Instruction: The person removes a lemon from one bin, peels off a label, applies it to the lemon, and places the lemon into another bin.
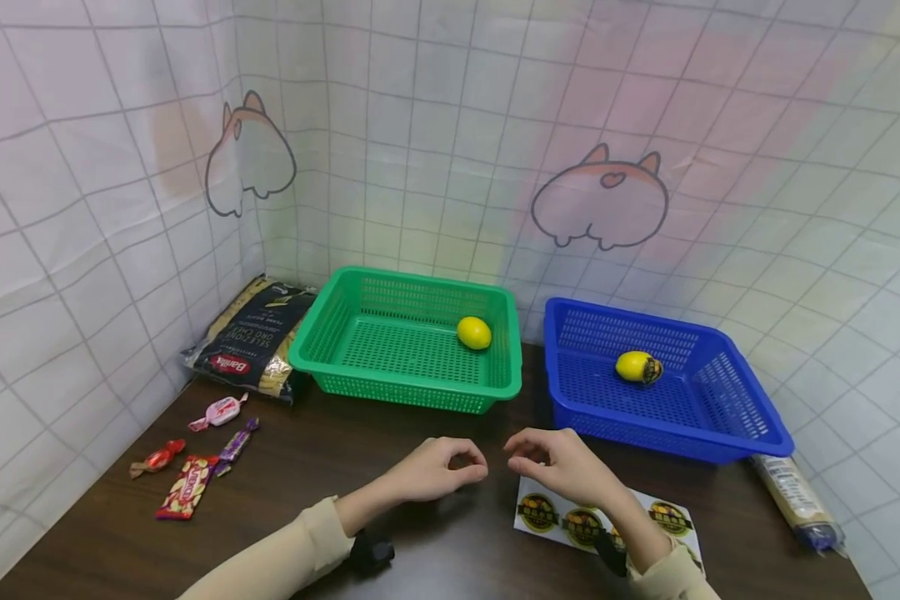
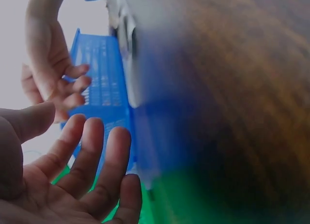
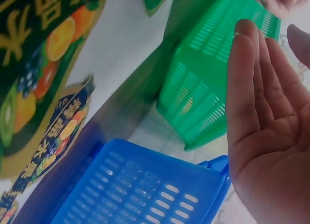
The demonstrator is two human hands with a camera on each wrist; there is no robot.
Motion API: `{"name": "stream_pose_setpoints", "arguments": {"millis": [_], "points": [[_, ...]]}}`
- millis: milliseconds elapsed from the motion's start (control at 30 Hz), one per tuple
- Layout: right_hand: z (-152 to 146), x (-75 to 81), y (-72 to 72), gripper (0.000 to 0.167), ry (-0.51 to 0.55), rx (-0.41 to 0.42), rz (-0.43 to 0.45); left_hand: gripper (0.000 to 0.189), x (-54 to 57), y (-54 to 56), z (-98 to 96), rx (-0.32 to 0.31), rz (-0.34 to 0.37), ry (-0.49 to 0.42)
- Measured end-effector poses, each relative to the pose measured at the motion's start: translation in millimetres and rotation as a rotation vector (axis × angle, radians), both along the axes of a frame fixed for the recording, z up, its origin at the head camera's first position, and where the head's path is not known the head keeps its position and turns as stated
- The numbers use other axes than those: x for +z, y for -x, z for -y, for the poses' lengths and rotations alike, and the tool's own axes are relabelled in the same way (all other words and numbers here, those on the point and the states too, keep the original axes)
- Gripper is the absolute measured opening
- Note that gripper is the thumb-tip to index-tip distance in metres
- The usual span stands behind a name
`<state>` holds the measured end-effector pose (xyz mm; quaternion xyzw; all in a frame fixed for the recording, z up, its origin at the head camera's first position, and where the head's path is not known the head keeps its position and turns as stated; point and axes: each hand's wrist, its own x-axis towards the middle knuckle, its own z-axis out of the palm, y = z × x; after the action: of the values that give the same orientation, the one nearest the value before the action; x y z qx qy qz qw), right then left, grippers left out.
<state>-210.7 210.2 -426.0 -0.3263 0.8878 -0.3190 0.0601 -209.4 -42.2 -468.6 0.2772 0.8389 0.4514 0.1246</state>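
Observation:
My left hand hovers over the dark table with fingers loosely bent and nothing in them. Facing it, my right hand is likewise relaxed and holds nothing, above the far edge of a white sheet of round fruit stickers. The left wrist view shows bare fingers on the left hand; the right hand's palm is bare too. Behind them stand a green basket with a plain lemon and a blue basket with a lemon bearing a dark sticker.
A black Barilla pasta bag leans at the back left, beside the green basket. Several wrapped candies lie on the left of the table. A clear-wrapped package lies at the right, by the blue basket. Gridded cloth surrounds the table's back and sides.

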Motion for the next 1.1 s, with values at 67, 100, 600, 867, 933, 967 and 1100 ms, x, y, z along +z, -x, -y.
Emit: {"name": "stream_pose_setpoints", "arguments": {"millis": [67,100,600,867,933,967,1100], "points": [[2,0.1,-0.5,0.025,0.008,-0.003,0.001,0.021,3.3,-0.7,3.5,0.004,-0.016,-0.002],[4,0.1,-0.5,0.024,0.012,-0.004,0.007,0.021,5.8,-1.5,5.7,0.006,-0.023,-0.007],[10,1.1,4.9,0.02,0.12,-0.138,0.1,0.026,30.5,1.5,11.8,0.001,-0.074,0.0],[14,2.7,9.3,0.037,0.205,-0.241,0.214,0.025,42.0,3.6,15.2,0.015,-0.074,-0.019],[16,4.7,9.6,0.045,0.235,-0.298,0.247,0.024,50.2,5.0,16.8,0.025,-0.057,-0.034],[18,5.7,9.9,0.049,0.242,-0.327,0.256,0.023,53.9,6.0,17.7,0.029,-0.051,-0.04],[24,9.2,11.1,0.06,0.242,-0.416,0.26,0.023,68.5,12.0,21.6,0.038,-0.042,-0.058]]}}
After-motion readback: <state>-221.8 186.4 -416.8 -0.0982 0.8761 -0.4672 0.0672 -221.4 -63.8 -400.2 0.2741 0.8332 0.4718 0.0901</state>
